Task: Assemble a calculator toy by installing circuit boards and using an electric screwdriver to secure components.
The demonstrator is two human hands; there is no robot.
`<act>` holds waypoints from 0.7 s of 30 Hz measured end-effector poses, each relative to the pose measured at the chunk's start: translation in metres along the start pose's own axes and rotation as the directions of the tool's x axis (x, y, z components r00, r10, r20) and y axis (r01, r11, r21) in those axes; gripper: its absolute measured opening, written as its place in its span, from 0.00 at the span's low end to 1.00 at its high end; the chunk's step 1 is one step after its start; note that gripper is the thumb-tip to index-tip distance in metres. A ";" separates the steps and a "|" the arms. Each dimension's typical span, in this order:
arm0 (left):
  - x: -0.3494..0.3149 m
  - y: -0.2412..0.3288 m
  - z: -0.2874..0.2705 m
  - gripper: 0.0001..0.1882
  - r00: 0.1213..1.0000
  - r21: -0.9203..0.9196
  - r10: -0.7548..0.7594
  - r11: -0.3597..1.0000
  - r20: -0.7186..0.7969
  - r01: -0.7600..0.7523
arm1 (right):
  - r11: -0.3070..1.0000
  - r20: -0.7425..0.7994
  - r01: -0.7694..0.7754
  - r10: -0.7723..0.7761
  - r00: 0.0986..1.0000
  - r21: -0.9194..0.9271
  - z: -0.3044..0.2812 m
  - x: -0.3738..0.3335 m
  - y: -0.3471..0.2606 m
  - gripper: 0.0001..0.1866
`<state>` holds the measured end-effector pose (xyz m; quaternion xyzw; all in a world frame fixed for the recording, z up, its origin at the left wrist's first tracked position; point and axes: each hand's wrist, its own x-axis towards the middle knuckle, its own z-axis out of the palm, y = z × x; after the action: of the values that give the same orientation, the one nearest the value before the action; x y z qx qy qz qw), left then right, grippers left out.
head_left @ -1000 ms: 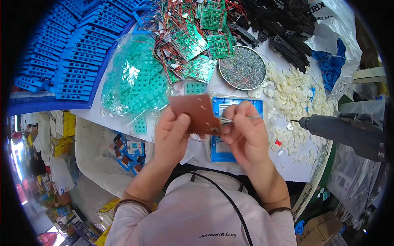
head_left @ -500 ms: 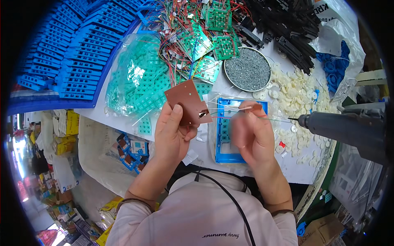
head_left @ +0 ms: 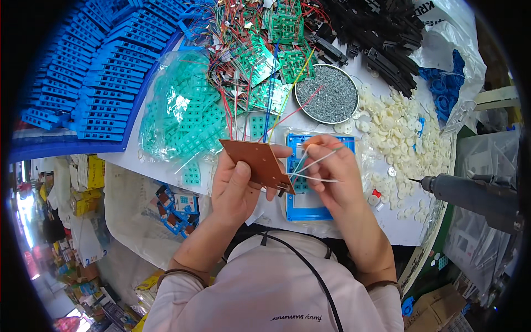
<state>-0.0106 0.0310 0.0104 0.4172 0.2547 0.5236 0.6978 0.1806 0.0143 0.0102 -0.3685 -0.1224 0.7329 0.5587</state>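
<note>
A brown circuit board (head_left: 255, 161) is gripped by my left hand (head_left: 231, 191), thumb on its plain face and fingers behind it. Red, blue and yellow wires rise from its far edge. At its right corner, thin white wires (head_left: 319, 179) stretch across to my right hand (head_left: 342, 180). Thumb and fingers of that hand are closed on the wires near their ends. Under both hands lies a blue rectangular plastic frame (head_left: 310, 214), with a green keypad sheet (head_left: 301, 187) inside, partly hidden by the right hand.
Green boards (head_left: 290, 27) with tangled wires lie beyond, beside a bowl of screws (head_left: 329, 94). A bag of green keypads (head_left: 180, 105) and stacked blue casings (head_left: 110, 88) sit left. White discs (head_left: 404, 127) spread rightward, near an electric screwdriver (head_left: 459, 191). Black strips (head_left: 381, 44) are heaped far right.
The board has come lower and tilted flatter. My right hand has moved closer to its corner, and the wires between them now hang slack and bent.
</note>
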 end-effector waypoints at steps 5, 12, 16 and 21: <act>-0.002 -0.003 -0.009 0.21 0.998 0.151 -0.012 0.989 0.070 0.002 | 0.982 0.068 -0.145 0.154 0.986 -0.123 0.002 0.007 0.018 0.08; 0.000 0.009 -0.021 0.22 0.977 0.372 0.211 0.905 0.028 -0.206 | 0.871 -0.068 -0.051 0.021 0.997 -0.489 -0.002 -0.026 0.003 0.16; 0.001 0.013 -0.022 0.21 0.998 0.146 0.059 0.987 0.022 -0.061 | 0.873 -0.050 0.109 -0.151 0.987 -0.475 -0.011 -0.053 0.003 0.17; -0.002 0.010 -0.021 0.21 0.994 0.169 -0.051 0.983 -0.099 0.067 | 0.615 0.201 0.445 -0.426 0.882 -0.650 -0.017 -0.074 0.003 0.10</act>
<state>-0.0331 0.0369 0.0075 0.4430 0.3436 0.4979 0.6617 0.1978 -0.0576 0.0262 -0.4960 -0.4745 0.4832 0.5435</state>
